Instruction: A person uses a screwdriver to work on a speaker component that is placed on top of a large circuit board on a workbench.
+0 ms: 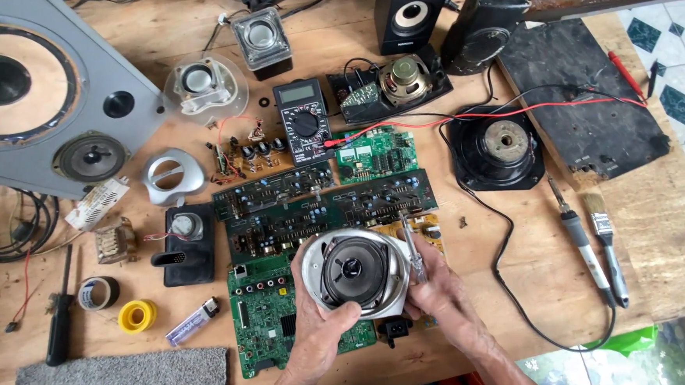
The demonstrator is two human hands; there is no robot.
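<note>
The left hand (318, 326) grips a round silver speaker with a black cone (353, 272) over green circuit boards (267, 314). The right hand (433, 285) pinches a thin clear-handled screwdriver (412, 251) at the speaker's rim; working there needs a steady tip.

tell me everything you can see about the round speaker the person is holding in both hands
The speaker is a round driver with a dark cone and a small shiny centre cap, set in a silvery, metal-looking housing with a rounded outline. It faces up toward the camera, held just above the green circuit boards. The left hand grips its lower edge, thumb across the rim. The right hand touches its right side while holding a clear-handled screwdriver upright beside it.
</note>
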